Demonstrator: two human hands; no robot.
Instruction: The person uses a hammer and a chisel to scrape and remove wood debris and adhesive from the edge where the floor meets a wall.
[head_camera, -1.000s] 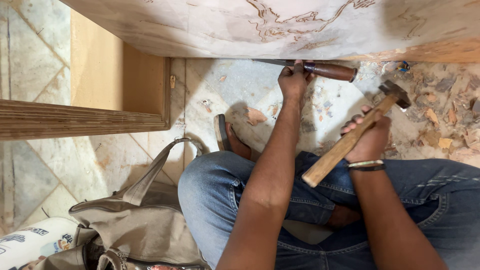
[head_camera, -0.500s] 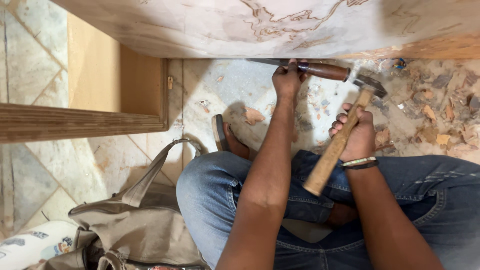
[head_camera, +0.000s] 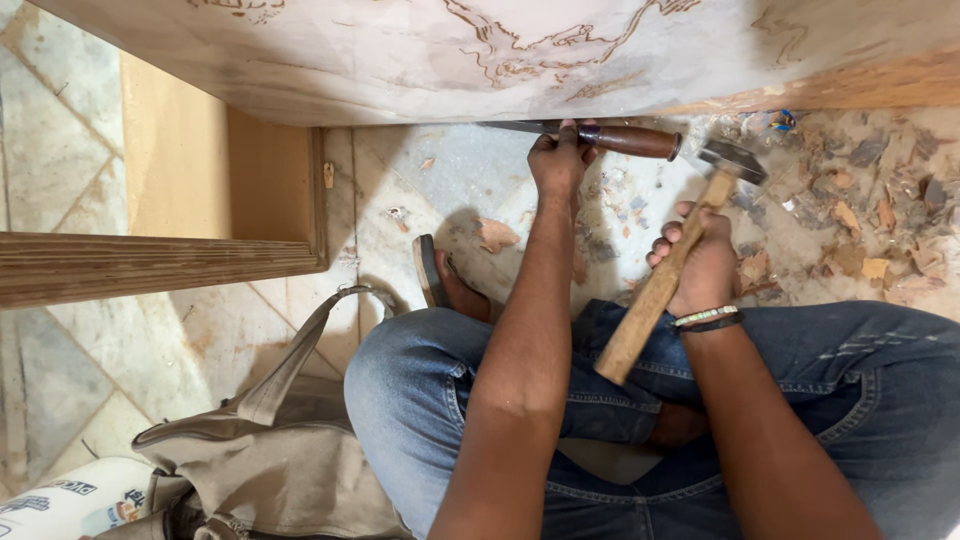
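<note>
Your left hand (head_camera: 558, 160) is wrapped around the chisel (head_camera: 590, 135), which lies along the lower edge of the wooden board (head_camera: 420, 55), while your right hand (head_camera: 703, 262) grips the hammer (head_camera: 680, 255), its head just beside the chisel's butt. A glancing blow could slip toward your left knuckles, and the wood chips (head_camera: 860, 215) underfoot may shift under you

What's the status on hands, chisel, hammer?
Left hand shut on chisel, blade at the wooden panel. Right hand shut on hammer, head at chisel's butt. Nothing between them.
</note>
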